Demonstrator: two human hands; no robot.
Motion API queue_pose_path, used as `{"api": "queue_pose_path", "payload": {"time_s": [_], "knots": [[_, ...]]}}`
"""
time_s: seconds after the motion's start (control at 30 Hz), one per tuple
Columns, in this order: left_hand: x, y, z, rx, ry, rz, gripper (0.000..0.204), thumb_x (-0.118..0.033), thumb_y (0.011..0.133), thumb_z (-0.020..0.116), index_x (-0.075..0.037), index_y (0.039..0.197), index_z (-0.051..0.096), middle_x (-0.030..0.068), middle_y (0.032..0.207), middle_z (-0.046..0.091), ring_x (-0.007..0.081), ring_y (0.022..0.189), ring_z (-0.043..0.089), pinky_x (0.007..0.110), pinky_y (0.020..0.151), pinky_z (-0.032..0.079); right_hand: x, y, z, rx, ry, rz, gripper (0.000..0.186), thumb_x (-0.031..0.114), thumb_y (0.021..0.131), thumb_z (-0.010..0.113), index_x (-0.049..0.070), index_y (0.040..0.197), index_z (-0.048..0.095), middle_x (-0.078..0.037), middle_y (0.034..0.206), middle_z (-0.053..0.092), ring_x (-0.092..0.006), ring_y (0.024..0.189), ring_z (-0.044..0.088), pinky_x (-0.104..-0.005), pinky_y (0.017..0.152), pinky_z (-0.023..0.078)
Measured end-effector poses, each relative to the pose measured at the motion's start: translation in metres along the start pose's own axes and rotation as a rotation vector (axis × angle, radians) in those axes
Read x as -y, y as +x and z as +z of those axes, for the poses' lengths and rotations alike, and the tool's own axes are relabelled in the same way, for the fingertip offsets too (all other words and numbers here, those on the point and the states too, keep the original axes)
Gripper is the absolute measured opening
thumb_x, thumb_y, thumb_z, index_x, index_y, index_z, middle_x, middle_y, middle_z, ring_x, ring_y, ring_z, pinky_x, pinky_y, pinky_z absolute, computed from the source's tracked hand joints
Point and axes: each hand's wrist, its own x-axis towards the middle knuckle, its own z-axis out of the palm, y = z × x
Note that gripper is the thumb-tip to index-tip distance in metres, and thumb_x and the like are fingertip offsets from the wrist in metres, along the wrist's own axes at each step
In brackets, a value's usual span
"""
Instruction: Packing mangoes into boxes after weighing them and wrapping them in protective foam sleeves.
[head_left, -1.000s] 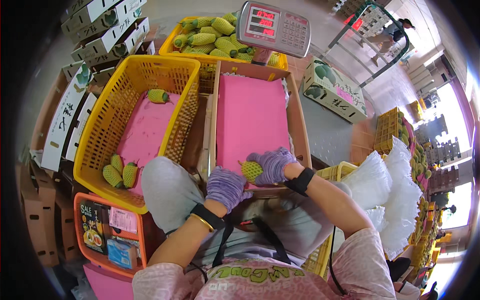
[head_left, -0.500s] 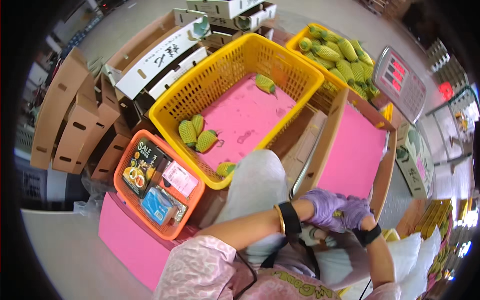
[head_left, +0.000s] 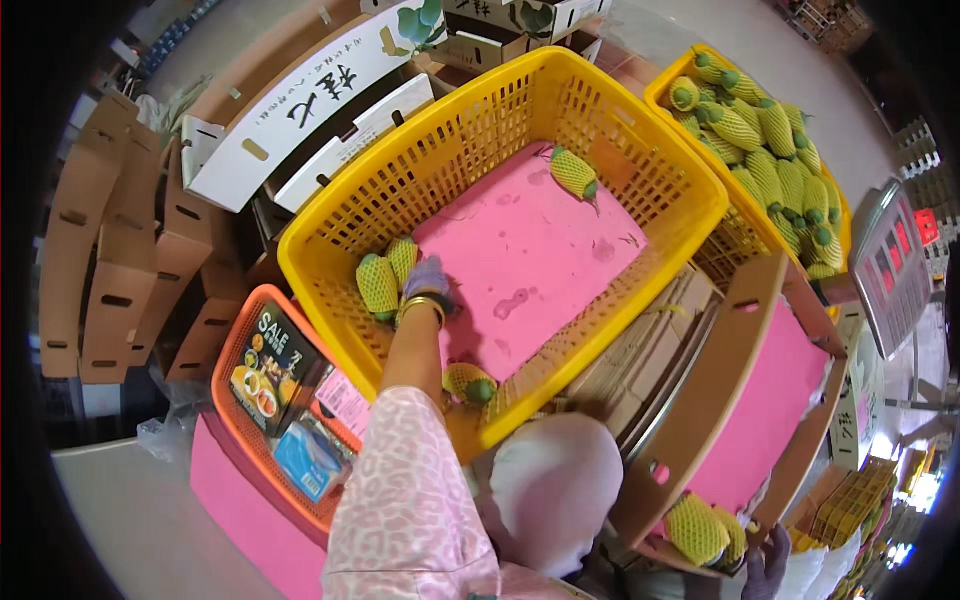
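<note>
Reaching left hand (head_left: 428, 282), earlier at the box (head_left: 705, 390), into the crate (head_left: 595, 335), beside netted fruit (head_left: 377, 287), with right hand (head_left: 767, 565) at box corner; cannot tell either grip open or closed; could snag nets by grabbing in tight cluster

I can route through the open top of the yellow basket (head_left: 650, 140); its walls rise all round. Inside, I have room over the pink sheet (head_left: 545, 260), between the left hand (head_left: 425, 280) and the lone fruit (head_left: 574, 175). Two fruits (head_left: 378, 285) block me left of that hand, another fruit (head_left: 470, 383) beside its forearm. In the carton (head_left: 700, 390), my path over the pink lining (head_left: 770, 400) ends at two netted fruits (head_left: 698, 530). The knee (head_left: 557, 490) and folded cardboard (head_left: 640, 350) obstruct the gap between basket and carton.
</note>
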Motion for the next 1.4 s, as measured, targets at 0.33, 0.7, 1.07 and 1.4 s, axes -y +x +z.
{"api": "queue_pose_path", "payload": {"time_s": [0.33, 0.7, 1.07, 1.4], "knots": [[0.028, 0.026, 0.069, -0.207, 0.304, -0.041, 0.053, -0.026, 0.069, 0.065, -0.014, 0.116, 0.043, 0.0139, 0.115, 0.042, 0.0296, 0.109, 0.044, 0.042, 0.088, 0.039, 0.032, 0.018, -0.014, -0.123, -0.071, 0.215, 0.037, 0.014, 0.083, 0.053, 0.000, 0.117, 0.046, -0.010, 0.115, 0.050, -0.0191, 0.101, 0.048, -0.0301, 0.089, 0.037], [-0.048, -0.040, -0.059, -0.146, -0.412, 0.420, 0.085, -0.026, 0.047, 0.081, -0.003, 0.114, 0.032, 0.0199, 0.106, 0.049, 0.0293, 0.100, 0.051, 0.037, 0.087, 0.042, 0.026, 0.032, 0.038, -0.052, 0.017, -0.420, 0.032, 0.007, 0.072, 0.059, 0.001, 0.103, 0.052, -0.011, 0.106, 0.052, -0.0217, 0.095, 0.052, -0.0309, 0.082, 0.042], [-0.165, -0.335, -0.103, 0.236, -1.156, 1.219, 0.071, -0.015, 0.067, 0.072, -0.007, 0.121, 0.025, 0.0075, 0.107, 0.042, 0.0159, 0.100, 0.044, 0.029, 0.086, 0.040, 0.149, 0.012, 0.088, -0.136, 0.204, -0.930, 0.073, 0.017, 0.063, 0.074, 0.005, 0.124, 0.035, -0.016, 0.114, 0.047, -0.0269, 0.103, 0.050, -0.0333, 0.085, 0.043], [-0.191, -0.416, -0.034, 0.326, -1.264, 0.971, 0.052, -0.023, 0.061, 0.077, -0.002, 0.095, 0.044, 0.0068, 0.078, 0.055, 0.0148, 0.068, 0.056, 0.029, 0.064, 0.049, 0.064, -0.012, 0.042, 0.448, 0.899, -0.538, 0.068, 0.016, 0.072, 0.069, 0.005, 0.127, 0.030, -0.006, 0.116, 0.044, -0.0152, 0.107, 0.043, -0.0287, 0.089, 0.039]]}}
